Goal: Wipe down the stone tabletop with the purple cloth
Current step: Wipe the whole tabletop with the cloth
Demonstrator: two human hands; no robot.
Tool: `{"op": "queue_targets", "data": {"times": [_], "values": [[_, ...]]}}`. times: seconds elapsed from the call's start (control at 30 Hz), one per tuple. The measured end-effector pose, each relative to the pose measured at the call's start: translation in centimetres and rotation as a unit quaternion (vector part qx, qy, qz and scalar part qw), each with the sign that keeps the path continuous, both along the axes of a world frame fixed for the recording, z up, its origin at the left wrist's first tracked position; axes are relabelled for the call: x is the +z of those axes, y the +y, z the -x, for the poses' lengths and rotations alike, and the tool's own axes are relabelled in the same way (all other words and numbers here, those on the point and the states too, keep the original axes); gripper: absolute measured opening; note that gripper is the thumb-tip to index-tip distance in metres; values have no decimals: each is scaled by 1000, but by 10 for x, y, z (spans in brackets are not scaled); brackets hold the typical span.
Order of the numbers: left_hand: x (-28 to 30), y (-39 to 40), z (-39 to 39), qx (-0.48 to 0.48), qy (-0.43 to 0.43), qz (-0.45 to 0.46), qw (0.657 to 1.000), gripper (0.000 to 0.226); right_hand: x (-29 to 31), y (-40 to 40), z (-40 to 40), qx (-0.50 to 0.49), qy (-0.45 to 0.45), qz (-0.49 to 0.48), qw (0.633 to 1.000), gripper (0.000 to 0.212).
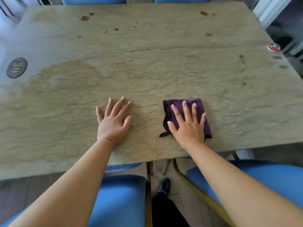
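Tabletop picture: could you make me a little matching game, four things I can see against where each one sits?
Things:
1. purple cloth
2. left hand
3. dark round disc
4. red and white cap

Places:
A. far right edge of the table
B. flat on bare stone
C. under the right hand
D. left edge of the table

Pairs: 1-C, 2-B, 3-D, 4-A

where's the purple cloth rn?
Head view: the cloth lies flat on the tabletop near its front edge, right of centre, under the right hand; the left hand rests beside it.
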State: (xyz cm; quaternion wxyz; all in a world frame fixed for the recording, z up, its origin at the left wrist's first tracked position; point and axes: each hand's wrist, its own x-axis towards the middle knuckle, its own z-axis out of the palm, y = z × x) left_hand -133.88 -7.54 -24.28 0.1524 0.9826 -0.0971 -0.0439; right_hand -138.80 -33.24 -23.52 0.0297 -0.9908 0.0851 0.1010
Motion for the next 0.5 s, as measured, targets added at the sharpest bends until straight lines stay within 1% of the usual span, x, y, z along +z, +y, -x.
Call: {"op": "queue_targets", "data": {"times": [0.03, 0.07, 0.1, 0.13, 0.17, 0.23, 0.27, 0.3, 0.33, 0.4, 0.43, 0.5], "values": [[0, -2, 4, -27, -2, -9, 1000, 61, 0, 11, 9, -35, 3, -4, 999, 63], [0, -6, 8, -46, -2, -11, 999, 61, 0, 27, 22, -39, -4, -7, 999, 63], [-1, -12, 12, -54, 0, -5, 999, 62, -1, 43, 37, -14, -26, -12, 1000, 64], [0, -20, 15, -55, 4, 6, 998, 63, -2, 56, 53, 33, -40, -19, 999, 65], [1, -27, 17, -51, 8, 20, 998, 65, -3, 63, 65, 90, -42, -24, 995, 65], [3, -42, 18, -39, 18, 42, 998, 68, -3, 52, 72, 192, -31, -28, 980, 61], [4, -47, 17, -37, 22, 45, 998, 69, -2, 38, 69, 215, -26, -33, 976, 59], [5, -51, 16, -36, 24, 42, 998, 68, 0, 23, 66, 209, -16, -35, 977, 58], [5, -55, 15, -33, 25, 37, 998, 67, 1, 6, 61, 174, -1, -33, 984, 58], [7, -62, 15, -20, 29, 33, 999, 61, 2, -29, 52, 39, 17, -15, 999, 60], [8, -65, 16, -14, 32, 32, 999, 57, 2, -45, 47, -36, 26, -6, 999, 61], [10, -72, 19, -5, 38, 27, 999, 55, 7, -65, 33, -170, 52, -12, 984, 65]]}}
